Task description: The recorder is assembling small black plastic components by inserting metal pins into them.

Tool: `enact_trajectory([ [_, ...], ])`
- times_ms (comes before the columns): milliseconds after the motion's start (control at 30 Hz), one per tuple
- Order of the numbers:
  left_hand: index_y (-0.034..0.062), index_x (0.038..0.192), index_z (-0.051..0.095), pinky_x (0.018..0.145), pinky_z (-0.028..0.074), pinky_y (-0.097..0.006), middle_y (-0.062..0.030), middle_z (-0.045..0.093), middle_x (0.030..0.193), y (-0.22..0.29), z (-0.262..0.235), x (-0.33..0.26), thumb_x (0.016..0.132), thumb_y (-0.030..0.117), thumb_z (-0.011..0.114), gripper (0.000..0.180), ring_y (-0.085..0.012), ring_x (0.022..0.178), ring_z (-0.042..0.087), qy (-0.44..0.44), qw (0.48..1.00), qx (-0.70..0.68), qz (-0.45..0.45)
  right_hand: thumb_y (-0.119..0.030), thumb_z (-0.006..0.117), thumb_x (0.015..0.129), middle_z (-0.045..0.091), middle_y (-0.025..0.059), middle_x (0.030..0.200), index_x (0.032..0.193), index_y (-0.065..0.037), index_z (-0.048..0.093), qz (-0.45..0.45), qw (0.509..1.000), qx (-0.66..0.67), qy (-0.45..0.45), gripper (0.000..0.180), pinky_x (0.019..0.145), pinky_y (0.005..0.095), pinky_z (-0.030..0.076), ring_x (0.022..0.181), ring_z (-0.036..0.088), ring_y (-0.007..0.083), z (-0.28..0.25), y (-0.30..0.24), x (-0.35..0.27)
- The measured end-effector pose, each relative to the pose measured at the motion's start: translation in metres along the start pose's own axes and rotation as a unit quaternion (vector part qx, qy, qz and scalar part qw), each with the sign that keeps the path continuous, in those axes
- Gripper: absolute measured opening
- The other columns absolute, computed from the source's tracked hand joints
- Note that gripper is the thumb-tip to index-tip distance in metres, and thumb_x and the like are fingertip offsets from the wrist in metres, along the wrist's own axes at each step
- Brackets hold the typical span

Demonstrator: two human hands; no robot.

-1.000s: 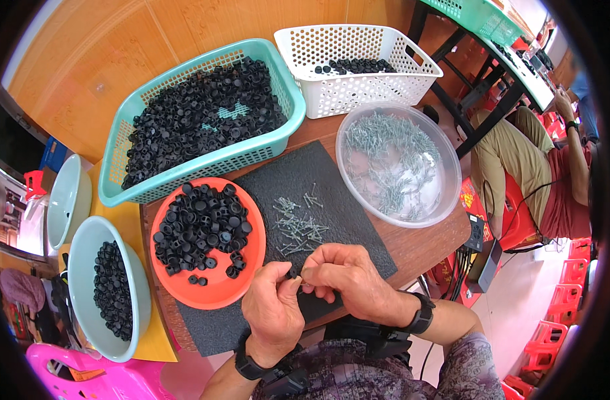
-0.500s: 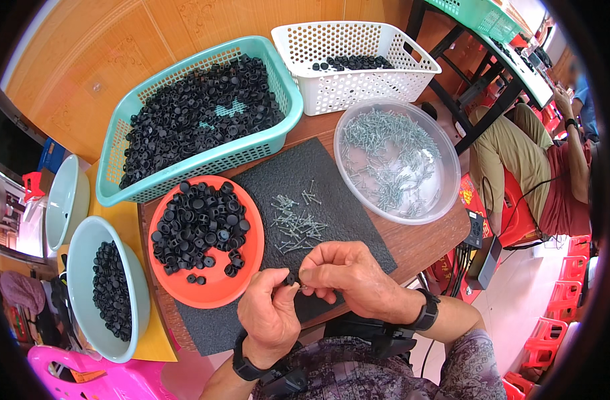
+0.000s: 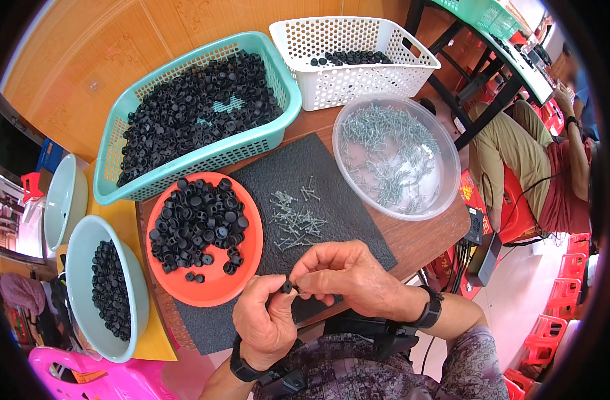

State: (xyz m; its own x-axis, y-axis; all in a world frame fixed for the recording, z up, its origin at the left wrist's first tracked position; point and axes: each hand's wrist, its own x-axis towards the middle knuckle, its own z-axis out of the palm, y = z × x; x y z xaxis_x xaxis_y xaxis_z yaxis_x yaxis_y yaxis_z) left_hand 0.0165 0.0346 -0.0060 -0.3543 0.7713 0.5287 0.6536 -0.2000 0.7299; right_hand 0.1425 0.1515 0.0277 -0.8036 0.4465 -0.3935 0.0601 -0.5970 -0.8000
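Between the thumb and forefinger of my left hand (image 3: 265,313) is a small black plastic cap (image 3: 287,287). My right hand (image 3: 348,277) is pinched close against it; a shiny bit of metal shows at its fingertips, probably a screw, though mostly hidden. Just beyond the hands, loose screws (image 3: 297,223) lie scattered on a dark textured mat (image 3: 278,160). To the left of the hands stands an orange-red dish (image 3: 205,288) heaped with black caps (image 3: 198,220).
A green basket (image 3: 205,163) full of black parts stands at the back left, beside a white basket (image 3: 358,87). Screws fill part of a clear tub (image 3: 398,212) on the right. A pale-blue basin (image 3: 139,300) holds black pieces. A seated person (image 3: 518,147) is at far right.
My two hands have shifted slightly left, still together. The cap in my left hand has turned so that more of it shows.
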Motion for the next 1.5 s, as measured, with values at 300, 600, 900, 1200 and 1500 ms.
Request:
enact_trajectory([
  [300,-0.0033,0.102,0.047,0.059,0.045,-0.022,-0.0085,0.057,0.081,-0.001,0.003,-0.004,0.088,0.007,0.061,0.022,-0.0132,0.065,0.055,0.031,0.99,-0.095,-0.097,-0.006,0.061,0.086,0.062,0.0023,0.081,0.093,0.001,0.061,-0.05,0.992,-0.111,-0.018,0.01,0.059,0.0202,0.045,0.071,0.056,0.0059,-0.003,-0.004,-0.007],
  [600,-0.0041,0.097,0.054,0.058,0.047,-0.027,-0.0123,0.058,0.082,-0.009,0.013,0.009,0.084,0.0,0.063,0.017,-0.0196,0.064,0.057,-0.004,0.992,0.12,0.025,-0.001,0.063,0.08,0.06,0.0117,0.079,0.087,0.0,0.06,-0.276,0.891,-0.345,0.104,0.008,0.063,0.0333,0.046,0.074,0.059,0.0244,-0.014,0.014,0.002],
  [900,-0.0012,0.101,0.053,0.057,0.046,-0.025,-0.007,0.056,0.076,0.007,0.014,0.006,0.084,0.001,0.064,0.02,-0.0129,0.062,0.055,-0.009,0.975,-0.125,-0.185,0.0,0.065,0.078,0.06,0.0101,0.076,0.086,-0.001,0.061,-0.29,0.901,-0.306,0.1,0.009,0.061,0.0336,0.046,0.072,0.058,0.0244,0.001,0.015,-0.005],
  [1200,-0.0016,0.104,0.049,0.056,0.044,-0.019,-0.0032,0.055,0.079,0.014,0.013,0.003,0.089,0.005,0.061,0.021,-0.0062,0.064,0.052,0.062,0.923,-0.277,-0.259,0.002,0.066,0.073,0.059,0.0072,0.074,0.089,-0.004,0.059,-0.372,0.833,-0.386,0.138,0.018,0.058,0.0342,0.044,0.067,0.056,0.024,0.016,0.025,-0.006],
  [1500,-0.0022,0.1,0.047,0.055,0.049,-0.021,-0.0081,0.057,0.082,0.02,0.009,0.005,0.09,0.011,0.06,0.021,-0.0097,0.062,0.056,0.086,0.846,-0.418,-0.319,-0.001,0.071,0.071,0.06,0.0064,0.075,0.087,-0.003,0.063,-0.371,0.841,-0.344,0.191,0.019,0.057,0.0317,0.043,0.065,0.054,0.0214,0.019,0.032,-0.011],
])
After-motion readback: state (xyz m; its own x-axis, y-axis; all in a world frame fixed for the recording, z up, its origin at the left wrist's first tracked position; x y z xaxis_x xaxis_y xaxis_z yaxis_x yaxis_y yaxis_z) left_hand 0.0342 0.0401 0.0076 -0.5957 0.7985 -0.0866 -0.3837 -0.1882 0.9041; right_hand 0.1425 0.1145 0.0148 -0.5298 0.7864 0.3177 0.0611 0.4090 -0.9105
